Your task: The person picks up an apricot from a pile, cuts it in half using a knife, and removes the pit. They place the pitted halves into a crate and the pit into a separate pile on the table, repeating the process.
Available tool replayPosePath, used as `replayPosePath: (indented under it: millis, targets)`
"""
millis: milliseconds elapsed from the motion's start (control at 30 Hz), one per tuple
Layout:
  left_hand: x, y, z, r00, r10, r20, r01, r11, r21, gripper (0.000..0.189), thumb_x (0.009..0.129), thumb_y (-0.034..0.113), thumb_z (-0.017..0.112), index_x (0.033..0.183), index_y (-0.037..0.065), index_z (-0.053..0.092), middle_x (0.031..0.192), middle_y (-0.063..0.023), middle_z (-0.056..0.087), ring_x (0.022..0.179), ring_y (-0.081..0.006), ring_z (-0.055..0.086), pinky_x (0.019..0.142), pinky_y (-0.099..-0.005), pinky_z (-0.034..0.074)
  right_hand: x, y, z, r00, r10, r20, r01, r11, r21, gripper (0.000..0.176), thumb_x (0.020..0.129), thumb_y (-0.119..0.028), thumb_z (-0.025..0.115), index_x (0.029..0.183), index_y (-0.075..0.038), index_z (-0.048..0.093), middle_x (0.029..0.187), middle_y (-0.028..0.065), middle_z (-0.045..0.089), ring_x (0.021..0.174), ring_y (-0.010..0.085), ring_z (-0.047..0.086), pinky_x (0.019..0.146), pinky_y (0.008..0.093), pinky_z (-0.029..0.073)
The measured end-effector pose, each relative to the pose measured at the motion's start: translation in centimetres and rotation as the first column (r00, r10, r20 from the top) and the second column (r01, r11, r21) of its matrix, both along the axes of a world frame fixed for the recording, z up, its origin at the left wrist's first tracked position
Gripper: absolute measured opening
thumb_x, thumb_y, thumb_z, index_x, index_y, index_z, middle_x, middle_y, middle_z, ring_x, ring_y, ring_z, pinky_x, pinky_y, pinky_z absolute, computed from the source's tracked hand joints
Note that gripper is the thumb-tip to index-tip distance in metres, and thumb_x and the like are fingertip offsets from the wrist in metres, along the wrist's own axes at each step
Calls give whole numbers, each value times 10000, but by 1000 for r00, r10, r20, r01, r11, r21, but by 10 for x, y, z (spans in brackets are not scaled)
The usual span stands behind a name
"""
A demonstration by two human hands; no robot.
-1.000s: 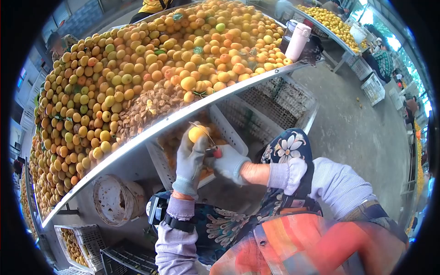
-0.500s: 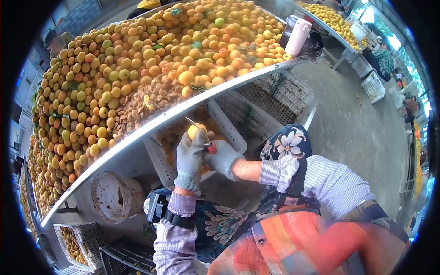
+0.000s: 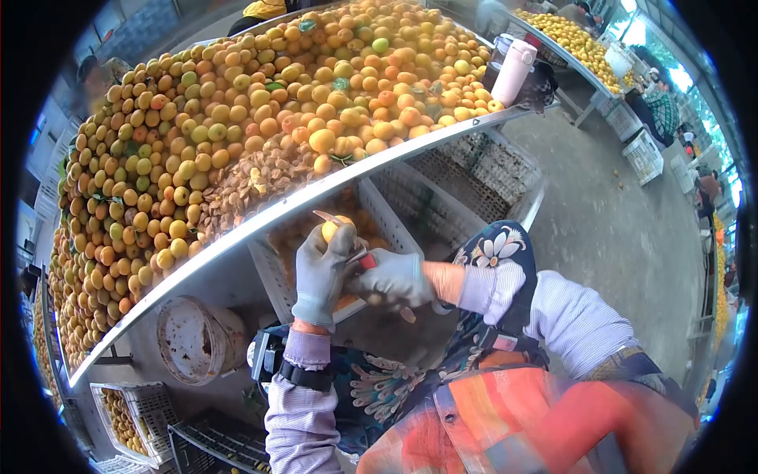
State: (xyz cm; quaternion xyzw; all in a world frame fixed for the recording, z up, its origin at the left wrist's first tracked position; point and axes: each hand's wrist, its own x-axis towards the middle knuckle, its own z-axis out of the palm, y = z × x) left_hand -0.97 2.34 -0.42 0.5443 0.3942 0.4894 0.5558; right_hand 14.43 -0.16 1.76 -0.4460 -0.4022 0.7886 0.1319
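My left hand (image 3: 317, 272), in a grey glove, is closed around a yellow-orange apricot (image 3: 335, 229) at its fingertips. A curved blade lies across the top of the fruit. In my right hand (image 3: 395, 278), also gloved, is a knife with a red handle (image 3: 368, 261); the fingers wrap round it close beside the left hand. A small blurred brownish thing (image 3: 407, 314) shows just below the right hand; its kind cannot be made out. Under both hands stands a white crate (image 3: 391, 213) with orange fruit pieces in it.
A metal-edged table (image 3: 292, 207) heaped with apricots (image 3: 237, 110) curves in front, with a pile of brown pits (image 3: 264, 178) near its edge. A pink flask (image 3: 515, 73) stands at its right end. A dirty white bucket (image 3: 197, 340) and a fruit crate (image 3: 134, 423) sit at lower left.
My right hand has shifted slightly right and turned, and the blade's angle over the apricot has changed. My left hand has moved a little left. The blurred brownish thing has appeared below the right hand.
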Motion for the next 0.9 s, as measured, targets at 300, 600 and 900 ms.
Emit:
replayPosePath:
  millis: [300,600,900]
  targets:
    - [7,-6,-5,996,66,59,-70,994,78,580,792,192,781,1280,22,519,1156,-103,597,1015,-157,587,836,-320,533,25,10,16,743,-660,-112,669,727,153,330,918,-392,577,1093,-113,595,686,0,524,452,82,438,343,258,387]
    - [11,-12,1,760,409,-506,-31,800,600,487,808,394,715,1136,67,566,887,-155,665,779,-325,659,690,-395,522,-9,20,-19,723,-630,-285,691,640,338,275,930,-294,622,1109,-93,570,992,-7,573,856,70,581,685,225,501]
    - [16,-9,-6,764,449,-463,-249,868,431,352,949,417,518,1042,78,540,761,-161,628,702,-366,637,622,-413,498,-44,34,-30,625,-728,-282,778,608,154,241,904,-271,573,943,-37,616,905,-3,590,850,83,513,742,256,421]
